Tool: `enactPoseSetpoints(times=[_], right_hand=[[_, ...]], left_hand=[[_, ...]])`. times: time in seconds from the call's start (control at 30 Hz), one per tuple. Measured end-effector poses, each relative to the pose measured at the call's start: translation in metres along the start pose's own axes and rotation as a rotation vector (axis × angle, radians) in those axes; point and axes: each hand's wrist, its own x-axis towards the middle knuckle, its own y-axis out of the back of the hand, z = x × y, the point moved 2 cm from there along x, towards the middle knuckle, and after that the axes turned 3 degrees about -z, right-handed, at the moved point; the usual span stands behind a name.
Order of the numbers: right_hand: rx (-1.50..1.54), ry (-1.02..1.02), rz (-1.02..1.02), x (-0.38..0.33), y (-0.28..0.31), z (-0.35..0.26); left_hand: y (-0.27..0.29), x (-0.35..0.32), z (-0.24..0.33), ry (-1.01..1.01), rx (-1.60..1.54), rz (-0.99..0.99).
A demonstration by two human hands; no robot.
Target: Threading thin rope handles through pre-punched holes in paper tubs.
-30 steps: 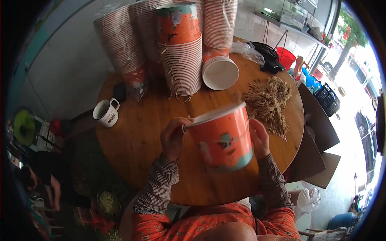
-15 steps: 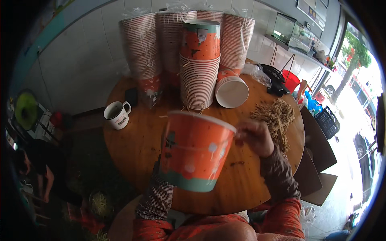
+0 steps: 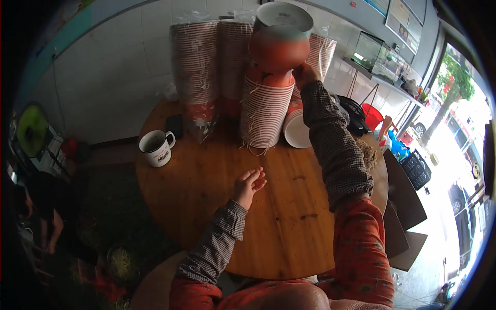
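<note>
Reference: tub stack (image 3: 266, 116). Orange bucket (image 3: 279, 51), blurred, inverted at stack's top; right hand (image 3: 307, 75) gripping its rim. Left hand (image 3: 250, 187) empty, half-curled, well apart, nearside of stack.

The orange bucket (image 3: 279, 54), motion-blurred, is upside down, greyish base uppermost, at the top of a tall nested stack (image 3: 267, 116) of inverted buckets, pale rims trailing straw-coloured strands, on the far tabletop (image 3: 289, 222).

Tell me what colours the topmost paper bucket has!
The topmost paper bucket is orange-red with a greenish band near its base. The head view shows it, blurred.
</note>
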Motion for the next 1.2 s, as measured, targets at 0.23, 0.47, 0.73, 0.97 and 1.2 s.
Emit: enactPoseSetpoints(times=[0.23,0.47,0.73,0.97,1.2], right_hand=[[0.206,-0.272,0.044,0.033,-0.004,-0.006],[-0.753,-0.011,0.535,0.018,0.090,-0.035],[-0.976,0.773,0.091,-0.023,-0.099,-0.128],[-1.223,0.471,-0.094,-0.043,-0.121,-0.100],[-0.706,0.741,0.082,-0.042,-0.067,-0.084]], left_hand=[[-0.006,-0.010,0.004,0.014,0.054,-0.048],[-0.032,-0.004,0.000,0.033,0.047,-0.151],[0.007,-0.021,0.006,0.065,0.114,-0.023],[0.015,-0.019,0.008,0.049,0.127,-0.008],[0.023,-0.020,0.011,0.037,0.106,0.022]])
